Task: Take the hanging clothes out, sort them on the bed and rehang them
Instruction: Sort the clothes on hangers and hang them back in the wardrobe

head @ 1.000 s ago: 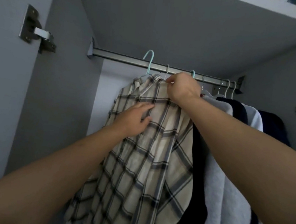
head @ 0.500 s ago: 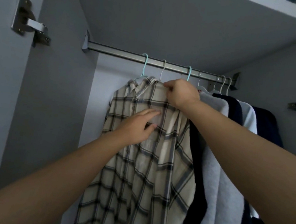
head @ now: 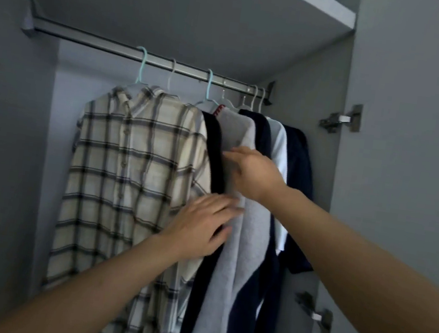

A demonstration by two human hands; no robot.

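change: both hands dropped from plaid shirt [head: 130, 177] collar | left hand [head: 199, 225] flat, fingers straight, parting black garment [head: 215, 149] | right hand [head: 254, 171] loosely open on grey sweater [head: 236, 224] | clothes all still hanging on rail [head: 111, 47], next pick undecided

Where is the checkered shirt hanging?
The checkered shirt hangs at the left end of the row on the closet rail, on a light blue hanger, right beside a dark garment.

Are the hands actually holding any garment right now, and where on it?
Nothing is clearly held. The left hand lies flat on the dark garment; the right hand touches the grey sweater mid-height, its fingertips hidden.
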